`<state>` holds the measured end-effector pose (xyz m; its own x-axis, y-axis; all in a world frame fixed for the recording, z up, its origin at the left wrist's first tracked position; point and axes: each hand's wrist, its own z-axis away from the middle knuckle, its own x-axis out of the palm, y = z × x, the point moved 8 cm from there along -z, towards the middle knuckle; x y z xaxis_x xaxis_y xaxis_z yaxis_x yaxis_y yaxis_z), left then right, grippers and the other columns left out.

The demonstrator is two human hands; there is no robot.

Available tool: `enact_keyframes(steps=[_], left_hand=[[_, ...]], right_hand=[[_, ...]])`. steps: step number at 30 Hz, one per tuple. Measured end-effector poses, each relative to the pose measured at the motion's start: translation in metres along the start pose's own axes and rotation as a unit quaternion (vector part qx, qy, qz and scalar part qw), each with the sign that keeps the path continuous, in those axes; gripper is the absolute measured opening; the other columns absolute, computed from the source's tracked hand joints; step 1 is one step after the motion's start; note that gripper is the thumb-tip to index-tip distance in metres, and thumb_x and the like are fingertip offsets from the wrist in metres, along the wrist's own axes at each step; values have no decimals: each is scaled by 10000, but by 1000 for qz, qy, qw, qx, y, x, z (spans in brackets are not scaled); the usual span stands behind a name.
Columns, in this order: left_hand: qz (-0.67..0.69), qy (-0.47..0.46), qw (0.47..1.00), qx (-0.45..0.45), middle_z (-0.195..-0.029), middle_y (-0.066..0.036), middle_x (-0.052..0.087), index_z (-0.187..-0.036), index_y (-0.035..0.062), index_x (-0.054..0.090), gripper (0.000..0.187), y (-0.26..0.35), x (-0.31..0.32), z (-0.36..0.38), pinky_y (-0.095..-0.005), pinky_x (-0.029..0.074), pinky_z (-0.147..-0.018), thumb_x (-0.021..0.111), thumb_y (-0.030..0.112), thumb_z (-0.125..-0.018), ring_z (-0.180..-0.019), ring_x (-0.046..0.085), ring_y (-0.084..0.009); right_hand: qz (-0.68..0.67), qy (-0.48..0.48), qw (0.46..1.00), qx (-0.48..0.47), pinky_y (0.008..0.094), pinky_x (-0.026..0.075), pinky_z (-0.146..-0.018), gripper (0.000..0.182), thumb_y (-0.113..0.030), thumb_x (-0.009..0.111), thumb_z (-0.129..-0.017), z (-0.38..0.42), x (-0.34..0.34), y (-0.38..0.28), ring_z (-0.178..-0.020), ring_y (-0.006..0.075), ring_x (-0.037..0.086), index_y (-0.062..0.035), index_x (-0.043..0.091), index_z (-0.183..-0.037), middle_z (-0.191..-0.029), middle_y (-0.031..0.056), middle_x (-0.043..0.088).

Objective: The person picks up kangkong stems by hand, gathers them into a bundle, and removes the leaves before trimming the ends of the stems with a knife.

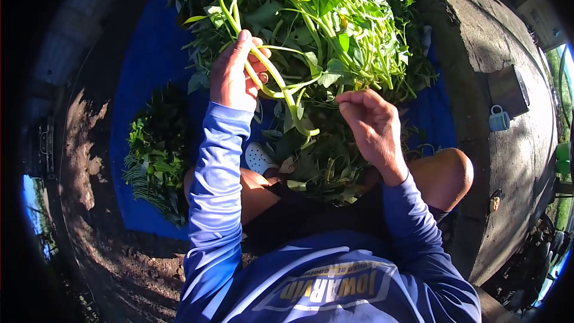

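My left hand [238,75] is closed around a long, pale green leafy vine stem [276,75], thumb on top. The stem curves down to the right, with thin side stalks and a few leaves [336,72] hanging from it. To the right, my right hand [375,128] is raised with thumb and fingertips pinched together, close to those leaves. Whether anything small sits in that pinch I cannot make out. Behind both hands rises a big heap of green leafy stems [376,42], brightly sunlit at its right side.
Under the greens lies a blue tarp [140,78]. A smaller pile of dark leafy greens [158,161] lies at left. Loose leaves [332,173] cover the space between my legs, near a white clog [258,158]. At right, a mug [498,118] stands on a wooden plank [472,42].
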<state>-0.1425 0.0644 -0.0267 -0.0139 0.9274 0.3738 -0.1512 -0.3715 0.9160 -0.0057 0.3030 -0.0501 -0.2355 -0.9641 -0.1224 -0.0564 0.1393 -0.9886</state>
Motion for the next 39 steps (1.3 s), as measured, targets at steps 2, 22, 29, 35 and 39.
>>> enact_keyframes(steps=[2,22,29,35,39], left_hand=[[13,-10,1000,8,-885,-70,733,-1053,87,716,343,2,1,0,-267,530,-574,704,428,-1021,-694,679,-118],[139,-36,990,11,-860,-67,691,-1035,103,626,302,-2,-6,0,-456,653,-728,611,401,-1076,-759,730,-269],[43,22,998,27,-722,-10,585,-974,88,599,308,-10,-1,8,-382,645,-579,645,378,-1065,-573,652,-173],[100,28,995,14,-774,-3,604,-1056,87,605,297,27,-41,-17,-359,614,-638,642,382,-1066,-643,614,-147],[117,-8,993,-29,-807,-3,610,-1132,74,612,301,7,-37,-12,-344,597,-661,627,369,-1077,-684,618,-147]], right_hand=[[157,-27,978,-131,361,567,-820,252,-120,773,-892,19,22,-32,-894,268,709,12,749,-1104,-961,126,731],[119,-164,979,12,350,504,-616,235,-196,646,-873,-1,66,-12,-593,175,619,-5,770,-932,-650,90,655],[389,-357,849,-30,463,574,-687,208,-225,619,-789,18,101,1,-708,390,709,-64,748,-763,-719,190,698],[459,-241,836,-182,447,582,-808,397,-249,713,-860,74,89,68,-942,311,725,-82,728,-1220,-1124,161,706],[101,-150,971,-156,396,564,-728,269,-17,678,-874,24,79,-25,-820,304,684,-9,720,-1139,-933,135,670]])
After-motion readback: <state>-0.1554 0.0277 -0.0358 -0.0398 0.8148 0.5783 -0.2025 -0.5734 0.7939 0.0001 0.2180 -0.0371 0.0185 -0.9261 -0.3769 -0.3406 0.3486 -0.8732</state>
